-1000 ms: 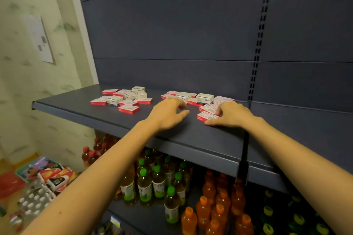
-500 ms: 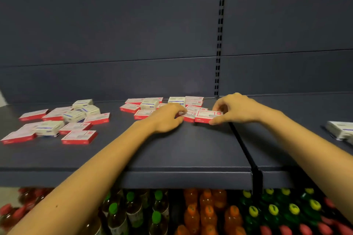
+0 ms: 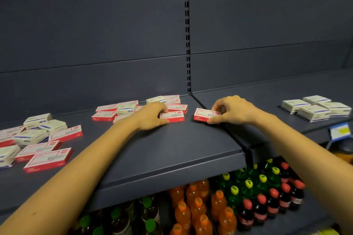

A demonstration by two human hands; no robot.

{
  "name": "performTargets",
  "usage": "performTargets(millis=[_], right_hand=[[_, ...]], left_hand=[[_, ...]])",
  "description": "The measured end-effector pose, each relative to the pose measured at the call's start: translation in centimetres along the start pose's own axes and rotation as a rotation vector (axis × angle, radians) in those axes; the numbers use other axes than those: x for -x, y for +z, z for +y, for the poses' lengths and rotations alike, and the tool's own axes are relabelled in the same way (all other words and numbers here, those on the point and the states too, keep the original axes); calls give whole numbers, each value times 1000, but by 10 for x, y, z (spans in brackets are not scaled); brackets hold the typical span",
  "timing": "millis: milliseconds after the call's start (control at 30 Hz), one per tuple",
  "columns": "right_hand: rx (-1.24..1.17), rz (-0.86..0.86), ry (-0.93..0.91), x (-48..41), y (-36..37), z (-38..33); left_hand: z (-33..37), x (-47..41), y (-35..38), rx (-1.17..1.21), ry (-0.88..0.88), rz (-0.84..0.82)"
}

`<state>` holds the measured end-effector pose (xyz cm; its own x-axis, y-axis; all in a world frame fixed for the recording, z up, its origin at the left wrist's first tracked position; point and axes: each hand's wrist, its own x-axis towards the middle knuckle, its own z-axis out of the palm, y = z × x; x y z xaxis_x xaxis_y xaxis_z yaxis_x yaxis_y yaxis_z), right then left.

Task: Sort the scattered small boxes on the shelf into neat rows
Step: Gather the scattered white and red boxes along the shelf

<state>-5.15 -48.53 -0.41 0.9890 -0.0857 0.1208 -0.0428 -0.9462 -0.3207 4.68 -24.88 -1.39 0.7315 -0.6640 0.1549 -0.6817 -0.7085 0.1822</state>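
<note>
Pinching the right end of a flat red-and-white cardboard box (image 3: 205, 115) with the right hand (image 3: 234, 109), thumb in front, fingers behind. Lying just beside the right edge of the dark grey metal shelf (image 3: 172, 149), long axis running along its front edge. Gripping the left end of a second red-and-white box (image 3: 172, 116) with the left hand (image 3: 152, 115), slightly apart, leftward. Probably closing that gap next.
</note>
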Motion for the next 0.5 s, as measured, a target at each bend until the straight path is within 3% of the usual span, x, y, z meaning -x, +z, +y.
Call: performTargets(millis=[233,500], right_hand=[[-10,80,51,24,-8,18],[10,194,107,66,-41,64]], left_hand=[[9,-3,-11,114,63,37],[83,-31,-17,224,238,108]])
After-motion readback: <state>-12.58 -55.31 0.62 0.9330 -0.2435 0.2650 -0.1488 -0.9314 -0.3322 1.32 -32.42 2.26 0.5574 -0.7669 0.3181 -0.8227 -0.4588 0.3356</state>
